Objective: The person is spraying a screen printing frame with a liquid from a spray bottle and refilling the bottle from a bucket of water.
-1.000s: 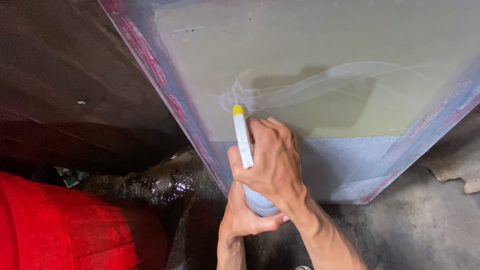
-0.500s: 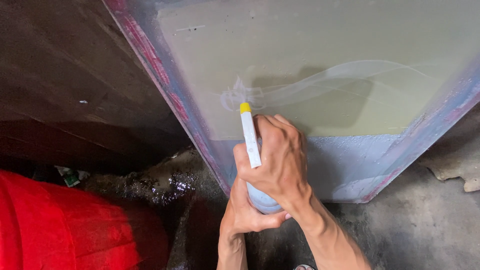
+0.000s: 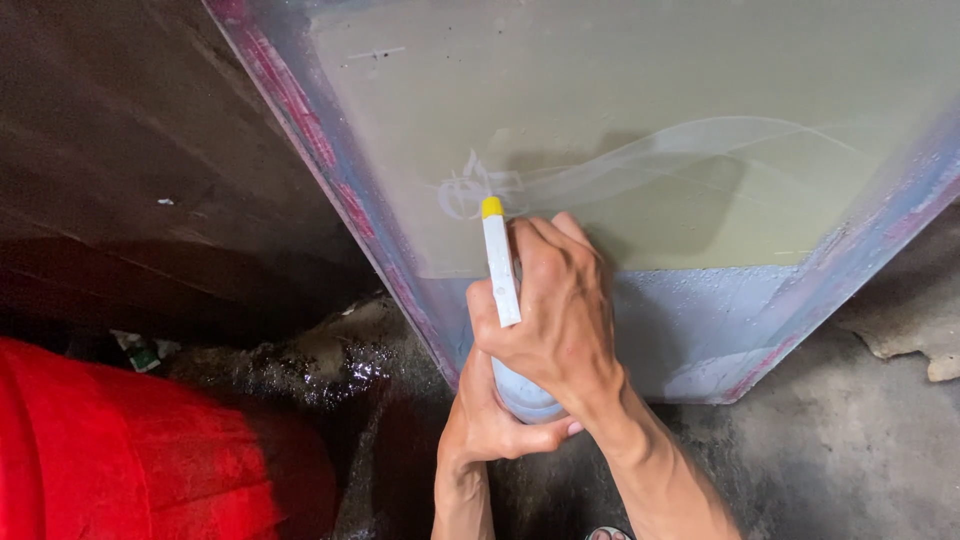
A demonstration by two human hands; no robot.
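Note:
A white spray bottle (image 3: 500,270) with a yellow nozzle tip points at a large framed screen (image 3: 650,140) that leans against the wall. The screen has greenish mesh, a pale wavy design and a blue and pink stained frame. My right hand (image 3: 555,310) wraps the bottle's head and trigger. My left hand (image 3: 485,415) cups the bottle's rounded bottom from below. The nozzle sits just under the curly left end of the design.
A red rounded container (image 3: 130,460) fills the lower left. Wet dark rubble (image 3: 310,365) lies at the screen's lower corner. Dark boards (image 3: 130,170) rise at left. Grey concrete floor (image 3: 850,440) spreads at right, with a broken chunk (image 3: 915,320) near the edge.
The bottle and both hands have shifted slightly to the right along the screen; the grip is unchanged.

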